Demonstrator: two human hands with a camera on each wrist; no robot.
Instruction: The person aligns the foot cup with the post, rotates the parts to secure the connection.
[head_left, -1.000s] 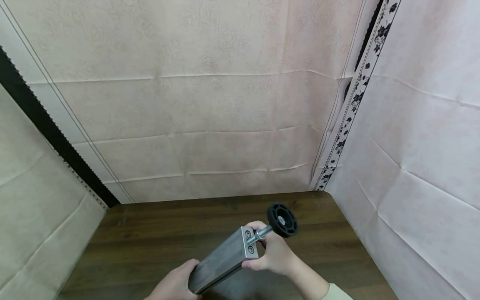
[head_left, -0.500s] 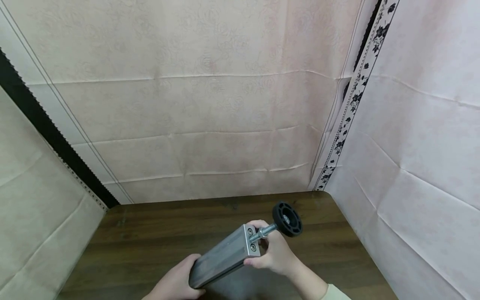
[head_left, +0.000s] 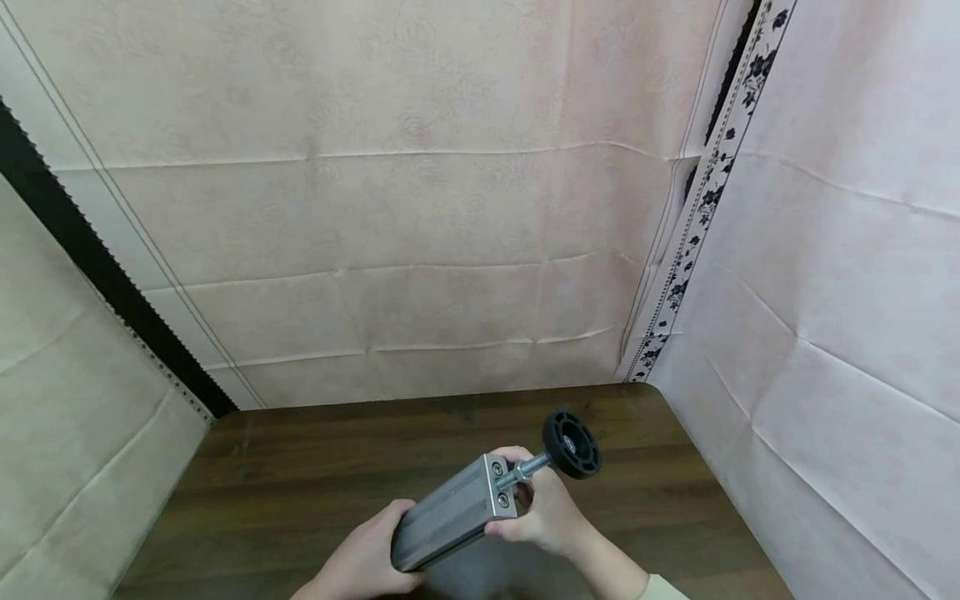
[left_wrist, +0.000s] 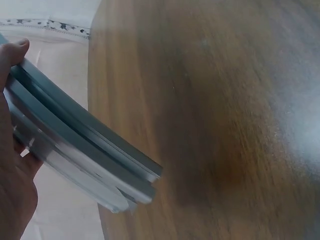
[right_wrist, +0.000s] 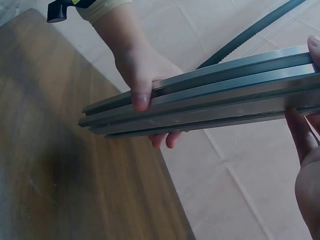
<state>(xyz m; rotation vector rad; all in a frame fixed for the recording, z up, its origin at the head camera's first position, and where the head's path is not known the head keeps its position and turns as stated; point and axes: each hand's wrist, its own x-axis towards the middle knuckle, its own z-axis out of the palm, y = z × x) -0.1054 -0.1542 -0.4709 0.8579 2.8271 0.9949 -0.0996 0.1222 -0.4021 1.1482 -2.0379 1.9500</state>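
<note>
We have a grooved aluminium profile (head_left: 442, 518) held at a slant above the wood-grain tabletop (head_left: 300, 467), near the lower middle of the head view. Left hand (head_left: 369, 552): clamped round the profile towards its lower-left part; the left wrist view shows the thumb on the upper face. Right hand (head_left: 549, 515): gripping the other end, just beside a metal end plate (head_left: 494, 487); in the head view we see the thumb under the near edge and fingers over the far side.

Two screws sit in that plate, with a threaded stem (head_left: 534, 465) between them. The stem carries a black ribbed levelling foot (head_left: 572, 443), pointing up and right, touched by neither hand as far as we can see. In the right wrist view we get several parallel grooves, with the profile's tip past the left hand.

Around: creased cream cloth (head_left: 420, 250) behind and at both sides, black strip (head_left: 112, 267) left, floral border (head_left: 708, 200) right. Pale sleeve (head_left: 662, 588) on the right arm.
</note>
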